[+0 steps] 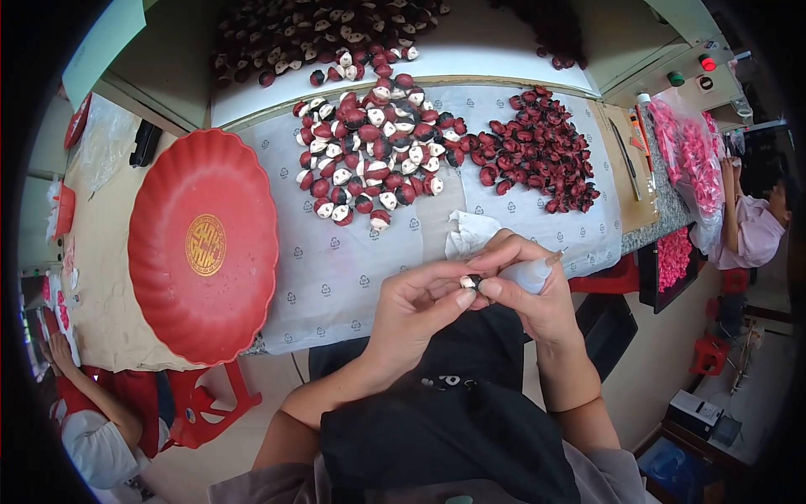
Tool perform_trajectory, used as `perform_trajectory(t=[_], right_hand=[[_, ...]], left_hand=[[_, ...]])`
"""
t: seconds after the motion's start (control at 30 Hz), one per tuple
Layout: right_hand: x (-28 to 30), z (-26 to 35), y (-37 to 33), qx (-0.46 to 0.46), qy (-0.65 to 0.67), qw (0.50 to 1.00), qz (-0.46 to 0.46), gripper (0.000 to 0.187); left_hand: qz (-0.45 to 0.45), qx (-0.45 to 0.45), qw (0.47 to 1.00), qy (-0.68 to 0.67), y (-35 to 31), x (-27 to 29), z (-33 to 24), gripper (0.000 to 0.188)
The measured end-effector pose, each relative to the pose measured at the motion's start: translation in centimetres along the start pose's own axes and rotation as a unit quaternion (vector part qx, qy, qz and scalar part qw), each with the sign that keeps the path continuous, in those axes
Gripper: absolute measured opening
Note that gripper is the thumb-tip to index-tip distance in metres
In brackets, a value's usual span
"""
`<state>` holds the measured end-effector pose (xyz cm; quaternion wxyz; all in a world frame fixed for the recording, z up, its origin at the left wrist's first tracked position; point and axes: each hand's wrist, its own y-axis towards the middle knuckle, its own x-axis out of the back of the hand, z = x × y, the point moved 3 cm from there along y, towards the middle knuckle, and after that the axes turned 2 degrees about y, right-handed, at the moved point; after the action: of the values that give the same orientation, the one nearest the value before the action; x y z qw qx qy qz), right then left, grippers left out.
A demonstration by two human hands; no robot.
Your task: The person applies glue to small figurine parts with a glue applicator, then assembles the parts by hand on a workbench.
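Above my lap, my left hand (407, 315) pinches a small white-and-black doll head (470, 282) between thumb and fingertips. The thumb of my right hand (546, 315) touches the same piece from the other side. Tucked in my right hand is a pale squeeze bottle (529, 274) with a thin nozzle tip, tilted up to the right. A crumpled white tissue (472, 233) lies just beyond my fingers. Farther off, a heap of red, black and white doll heads (369, 143) sits beside a heap of dark red, petal-like pieces (541, 151).
A scalloped red tray (159, 244) stands at left on the paper-covered table. Tweezers (625, 160) lie at right, near a bag of pink pieces (693, 160). More heads fill the lit shelf (470, 67) behind. Other people sit at left (101, 420) and right (760, 227).
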<state>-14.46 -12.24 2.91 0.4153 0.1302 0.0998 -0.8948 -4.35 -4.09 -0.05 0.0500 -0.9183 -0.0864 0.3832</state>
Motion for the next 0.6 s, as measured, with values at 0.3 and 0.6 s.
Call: perform_trajectory(t=[0.3, 0.6], right_hand=[[-0.5, 0.6, -0.8, 0.158, -0.246, 0.952, -0.092, 0.024], [-1.4, 0.9, -1.6, 0.331, -0.486, 0.8, -0.119, 0.03]], left_hand=[[-0.034, 0.02, 0.996, -0.085, 0.6, -0.5, 0.2, 0.023], [0.005, 0.022, 0.996, -0.082, 0.0, -0.8, 0.0, 0.028]])
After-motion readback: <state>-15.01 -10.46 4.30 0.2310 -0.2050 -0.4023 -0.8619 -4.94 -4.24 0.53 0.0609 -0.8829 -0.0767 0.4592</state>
